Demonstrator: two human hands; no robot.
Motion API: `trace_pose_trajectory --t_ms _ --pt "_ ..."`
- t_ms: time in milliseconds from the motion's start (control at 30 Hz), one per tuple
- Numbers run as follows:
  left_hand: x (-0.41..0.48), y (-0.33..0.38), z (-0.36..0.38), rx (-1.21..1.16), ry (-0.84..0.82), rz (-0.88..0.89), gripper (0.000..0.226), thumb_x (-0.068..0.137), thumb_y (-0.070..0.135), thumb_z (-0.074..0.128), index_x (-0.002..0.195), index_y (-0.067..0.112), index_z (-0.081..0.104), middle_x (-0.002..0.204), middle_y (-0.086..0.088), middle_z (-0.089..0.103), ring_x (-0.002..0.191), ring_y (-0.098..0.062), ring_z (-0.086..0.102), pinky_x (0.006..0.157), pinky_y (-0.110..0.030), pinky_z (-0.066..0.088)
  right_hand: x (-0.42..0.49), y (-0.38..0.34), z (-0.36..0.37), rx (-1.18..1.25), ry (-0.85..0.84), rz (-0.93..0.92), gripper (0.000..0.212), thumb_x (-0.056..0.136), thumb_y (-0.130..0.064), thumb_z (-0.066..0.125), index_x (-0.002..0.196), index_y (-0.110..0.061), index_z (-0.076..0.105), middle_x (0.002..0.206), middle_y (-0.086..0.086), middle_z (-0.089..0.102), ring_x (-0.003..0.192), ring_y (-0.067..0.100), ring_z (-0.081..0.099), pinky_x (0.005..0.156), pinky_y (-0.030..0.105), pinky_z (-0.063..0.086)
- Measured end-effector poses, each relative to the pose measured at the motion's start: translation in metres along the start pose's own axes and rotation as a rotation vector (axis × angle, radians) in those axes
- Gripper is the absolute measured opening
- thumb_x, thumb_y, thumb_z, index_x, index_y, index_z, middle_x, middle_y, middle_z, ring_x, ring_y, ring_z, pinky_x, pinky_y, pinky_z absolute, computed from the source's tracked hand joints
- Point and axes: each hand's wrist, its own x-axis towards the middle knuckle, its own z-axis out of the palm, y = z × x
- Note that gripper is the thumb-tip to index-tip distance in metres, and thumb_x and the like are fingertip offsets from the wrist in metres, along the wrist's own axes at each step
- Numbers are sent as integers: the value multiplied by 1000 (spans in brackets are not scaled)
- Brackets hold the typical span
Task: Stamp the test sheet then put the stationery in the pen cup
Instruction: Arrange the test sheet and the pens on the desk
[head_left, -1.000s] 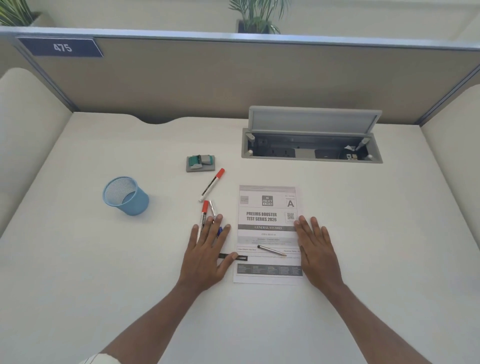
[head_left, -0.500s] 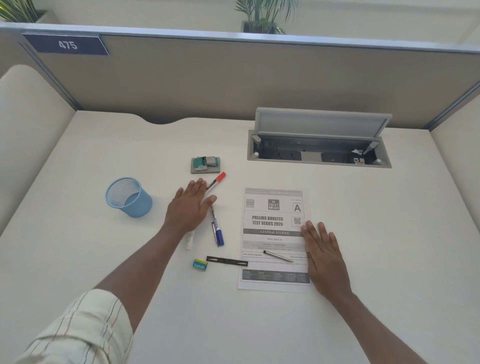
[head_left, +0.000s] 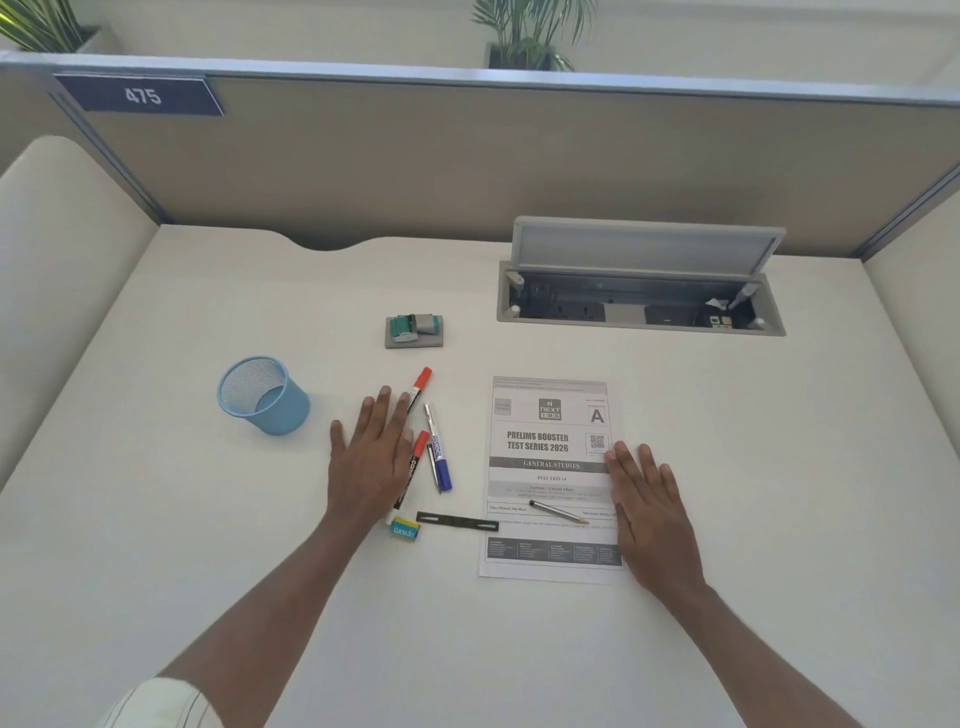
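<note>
**Both hands flat, nothing held**

The left hand (head_left: 371, 462) lies open beside the red-capped markers (head_left: 410, 475). The right hand (head_left: 647, 512) presses, open, on the printed white test sheet (head_left: 550, 467) at mid-desk. The grey-green stamp (head_left: 414, 330) sits toward the desk's back edge, the blue mesh pen cup (head_left: 264, 395) left.

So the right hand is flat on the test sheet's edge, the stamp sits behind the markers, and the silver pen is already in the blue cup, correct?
Not quite. In the head view the silver pen lies on the test sheet, not in the blue cup, which looks empty. The rest holds: the right hand is flat on the sheet's edge and the stamp sits behind the markers.
</note>
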Motion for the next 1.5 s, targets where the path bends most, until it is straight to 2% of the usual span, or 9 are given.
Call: trace_pose_trajectory --t_ms 300,467,533,600,667,733,1033,1200,1500 --pt "-49 -4 6 -32 19 -86 65 109 45 11 173 36 16 182 3 19 169 -24 20 136 -57 18 0 0 0 -10 -3 5 62 108 -18 32 169 -21 23 177 -7 20 166 20 8 134 51 16" --pt "-71 16 11 -71 102 -107 71 109 50 18 172 18 26 182 -10 17 170 -33 13 136 -59 20 -1 -1 -2 1 1 5 61 107 -17 33 168 -19 27 177 -5 23 166 22 11 133 53 17" --pt "-79 51 21 -102 111 20 72 111 52 28 172 14 26 183 -8 14 171 -33 8 137 -58 16 -1 -2 -3 -5 0 7 61 107 -16 34 168 -18 28 176 -4 23 166 23 11 133 53 18" --pt "-90 96 37 -112 72 282 73 112 57 33 172 17 25 183 -6 14 171 -30 6 135 -60 20 -1 -3 -4 -7 0 5 62 107 -16 35 168 -18 28 176 -3 24 166 24 12 133 53 19" --pt "-100 136 55 -60 30 529 72 113 63 33 173 25 22 184 -3 11 171 -27 5 134 -61 23 0 -3 -4 -9 -1 -2 61 107 -17 35 168 -17 29 176 -3 24 166 24 12 133 53 19" --pt "-104 160 67 6 -21 636 72 112 69 29 173 32 22 184 0 6 172 -24 1 135 -60 20 0 -3 -4 -17 -5 -7 61 107 -17 36 168 -17 29 176 -2 24 166 25 12 132 54 20" --pt "-94 91 71 111 71 428 78 109 73 32 174 33 15 184 -4 6 171 -27 6 133 -65 20 -1 -4 -7 -9 -20 7 63 105 -15 37 168 -17 29 176 -2 23 166 25 11 133 53 18" --pt "-90 69 66 128 112 367 80 107 75 32 174 33 17 184 -4 9 171 -26 11 134 -67 15 -1 -4 -7 -10 -22 4 62 106 -15 35 167 -16 29 176 -2 23 166 25 11 133 52 17" --pt "-86 51 60 138 159 268 79 107 75 33 172 29 29 182 -7 19 169 -30 19 131 -67 22 0 -4 -8 -4 -37 9 61 107 -15 34 168 -17 27 176 -3 21 166 24 10 134 52 14"
